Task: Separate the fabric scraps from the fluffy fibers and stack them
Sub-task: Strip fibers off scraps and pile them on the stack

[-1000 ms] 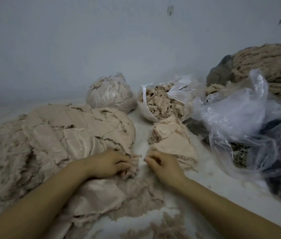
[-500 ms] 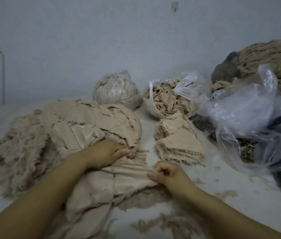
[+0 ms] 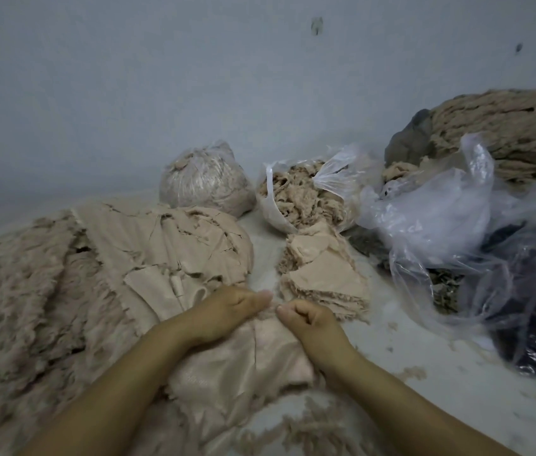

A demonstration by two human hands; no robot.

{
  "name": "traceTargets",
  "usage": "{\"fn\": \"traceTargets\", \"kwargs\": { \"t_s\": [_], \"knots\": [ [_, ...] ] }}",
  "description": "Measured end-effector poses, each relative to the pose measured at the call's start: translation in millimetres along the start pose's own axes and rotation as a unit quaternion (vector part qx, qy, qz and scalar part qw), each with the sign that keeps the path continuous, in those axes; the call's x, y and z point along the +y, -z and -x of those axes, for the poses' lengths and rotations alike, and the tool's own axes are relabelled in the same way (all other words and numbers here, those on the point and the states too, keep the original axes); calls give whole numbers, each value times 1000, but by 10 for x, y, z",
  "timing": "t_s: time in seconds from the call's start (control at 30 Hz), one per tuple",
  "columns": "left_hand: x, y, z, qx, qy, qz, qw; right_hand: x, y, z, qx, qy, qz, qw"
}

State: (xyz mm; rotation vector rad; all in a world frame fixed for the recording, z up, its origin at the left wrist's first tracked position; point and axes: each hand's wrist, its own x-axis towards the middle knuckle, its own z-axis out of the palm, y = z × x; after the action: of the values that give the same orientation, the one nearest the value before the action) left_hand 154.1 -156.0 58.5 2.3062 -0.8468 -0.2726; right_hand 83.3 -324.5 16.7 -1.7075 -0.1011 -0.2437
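Beige fluffy fibers (image 3: 26, 291) are sprawling at my far left beside the heaped fabric scraps (image 3: 174, 245), where my left hand (image 3: 224, 312) and right hand (image 3: 309, 320) are both pinching one scrap's edge. Behind, I'm seeing a tied plastic bag (image 3: 206, 184) of fluff, an open bag (image 3: 306, 195) of scraps above the small stack (image 3: 322, 278), and crumpled clear bags (image 3: 457, 225), all lying on the white surface (image 3: 424, 390) against a pale wall (image 3: 194, 77).

A bare strip of table (image 3: 265, 258) runs between the fabric heap (image 3: 174, 245) and scrap stack (image 3: 322, 274).

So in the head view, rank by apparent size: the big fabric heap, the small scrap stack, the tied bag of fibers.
1. big fabric heap, clearly largest.
2. small scrap stack and tied bag of fibers: look alike; the bag sits farther back, so unranked.
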Motion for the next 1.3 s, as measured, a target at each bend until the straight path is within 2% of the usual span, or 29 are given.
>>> {"fn": "traceTargets", "kwargs": {
  "t_s": [0.1, 0.2, 0.33, 0.4, 0.5, 0.63, 0.73, 0.8, 0.87, 1.0, 1.07, 1.17, 1.23, 1.3],
  "knots": [
    [-143, 49, 90, -90, 41, -54, 994, 58, -30, -14, 32, 11, 43, 998],
    [-222, 114, 64, -125, 58, -55, 989, 95, -130, -6, 48, -1, 58, 997],
    [-355, 297, 161, -153, 66, -56, 984, 124, 128, -84, 173, -53, -25, 983],
    [-359, 321, 205, -126, 83, -37, 988, 142, 219, -78, 167, -44, -25, 985],
    [-112, 167, 163, -66, 62, -26, 995, 132, 24, -9, 69, -29, -3, 997],
    [143, -208, -2, 13, -18, -41, 999, 44, -84, 56, -12, -29, -117, 993],
    [168, -369, -124, 108, -6, 41, 993, 55, 9, 120, -32, -58, -136, 988],
    [162, -437, -164, 158, 31, 152, 975, 114, 28, 124, -12, -91, -152, 984],
    [162, -516, -180, 190, 42, 237, 952, 158, 34, 79, 42, -126, -206, 970],
    [152, -740, -180, 181, 71, 264, 945, 141, 28, -13, 118, -170, -361, 909],
    [152, -762, -190, 206, 103, 355, 906, 126, 3, 11, 120, -175, -375, 903],
    [118, -685, -216, 263, 156, 522, 796, 121, -34, 72, 69, -189, -357, 912],
    [61, -650, -202, 274, 169, 552, 769, 135, -22, 89, 51, -203, -337, 918],
    [35, -657, -178, 277, 174, 560, 761, 143, 1, 86, 48, -210, -327, 920]
  ]
}}
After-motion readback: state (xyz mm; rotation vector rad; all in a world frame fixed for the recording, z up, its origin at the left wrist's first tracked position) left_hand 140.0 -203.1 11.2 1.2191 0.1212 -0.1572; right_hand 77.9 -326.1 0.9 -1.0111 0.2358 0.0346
